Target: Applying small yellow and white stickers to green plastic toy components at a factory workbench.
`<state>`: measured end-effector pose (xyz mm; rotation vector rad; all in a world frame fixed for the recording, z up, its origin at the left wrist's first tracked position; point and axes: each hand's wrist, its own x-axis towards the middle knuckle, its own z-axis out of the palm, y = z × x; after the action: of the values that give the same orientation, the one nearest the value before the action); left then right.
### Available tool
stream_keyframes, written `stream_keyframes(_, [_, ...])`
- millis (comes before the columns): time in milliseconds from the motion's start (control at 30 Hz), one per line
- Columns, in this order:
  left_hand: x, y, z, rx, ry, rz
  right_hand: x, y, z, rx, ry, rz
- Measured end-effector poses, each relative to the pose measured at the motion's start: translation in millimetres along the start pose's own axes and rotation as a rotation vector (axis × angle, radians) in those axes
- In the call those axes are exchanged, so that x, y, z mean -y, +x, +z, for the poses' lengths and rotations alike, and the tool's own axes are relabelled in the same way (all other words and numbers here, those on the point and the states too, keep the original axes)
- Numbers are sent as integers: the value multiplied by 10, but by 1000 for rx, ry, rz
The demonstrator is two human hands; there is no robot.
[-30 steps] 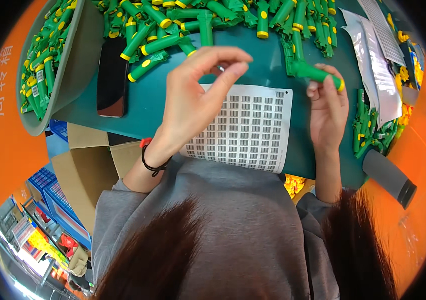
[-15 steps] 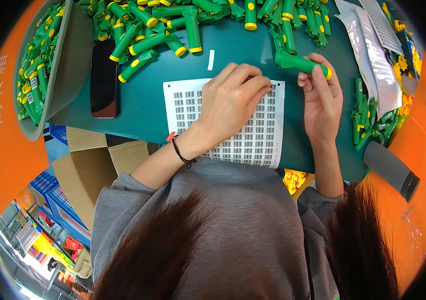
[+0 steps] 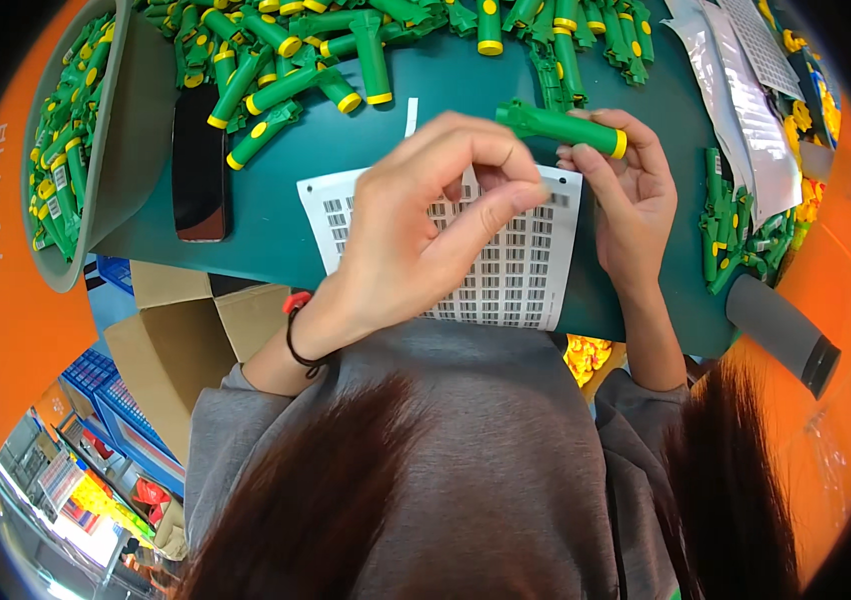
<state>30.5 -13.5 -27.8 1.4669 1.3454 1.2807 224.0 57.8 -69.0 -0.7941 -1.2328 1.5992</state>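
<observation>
1. Green tube (image 3: 566,127) with a yellow cap is lying across the right hand (image 3: 626,190), gripped in its fingers at 1 o'clock.
2. Left hand (image 3: 426,230) is pinching narrowly over the white label sheet (image 3: 526,270) on the teal table (image 3: 276,240).
3. Grey bin (image 3: 126,130) at 10 o'clock is holding green tubes.
</observation>
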Motion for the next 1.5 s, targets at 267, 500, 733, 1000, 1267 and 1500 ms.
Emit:
stream_keyframes(267, [-31,216,-40,-35,164,172,31,-53,80,55,-61,-118])
stream_keyframes(500, [-141,271,4,61,45,-115,36,-105,36,98,-77,-74])
stream_keyframes(733, [-112,292,-8,97,111,-67,28,-106,9,121,-129,-110])
stream_keyframes(1000, [-65,304,0,76,178,-31,42,-97,18,121,-151,-107])
stream_keyframes(1267, [-22,395,-35,292,-16,-333,-53,-60,-47,186,-314,-158])
stream_keyframes(1500, [-147,271,-759,-298,173,-100,74,-136,-78,109,-706,-98])
